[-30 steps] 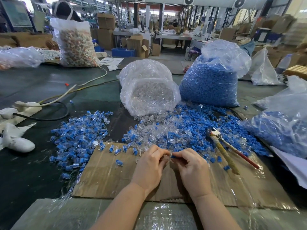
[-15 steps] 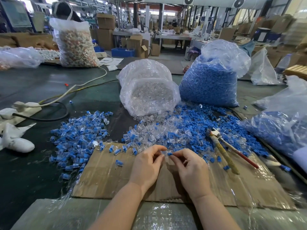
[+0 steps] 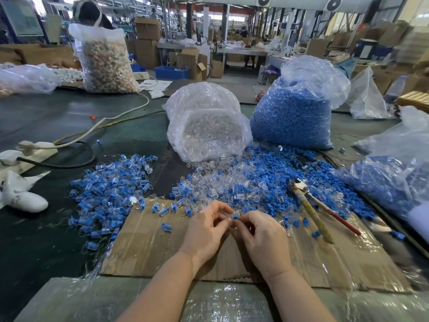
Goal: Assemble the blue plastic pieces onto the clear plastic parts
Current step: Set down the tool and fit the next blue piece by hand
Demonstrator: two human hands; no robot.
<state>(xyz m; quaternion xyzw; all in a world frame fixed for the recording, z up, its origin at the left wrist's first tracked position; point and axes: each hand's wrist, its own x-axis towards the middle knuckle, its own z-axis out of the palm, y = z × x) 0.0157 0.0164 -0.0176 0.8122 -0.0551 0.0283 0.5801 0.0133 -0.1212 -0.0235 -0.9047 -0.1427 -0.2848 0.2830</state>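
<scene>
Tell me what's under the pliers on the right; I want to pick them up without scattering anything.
The pliers lie across loose blue pieces and clear parts at the head end, with the handles over the cardboard sheet. Anything directly beneath the tool is covered.

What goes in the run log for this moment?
left hand: pinching small clear plastic part | right hand: pinching small blue plastic piece | stage: joining

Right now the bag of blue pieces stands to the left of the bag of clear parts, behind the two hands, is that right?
Not quite. The head view shows the bag of blue pieces standing to the right of the bag of clear parts, behind the left hand and right hand.
</scene>
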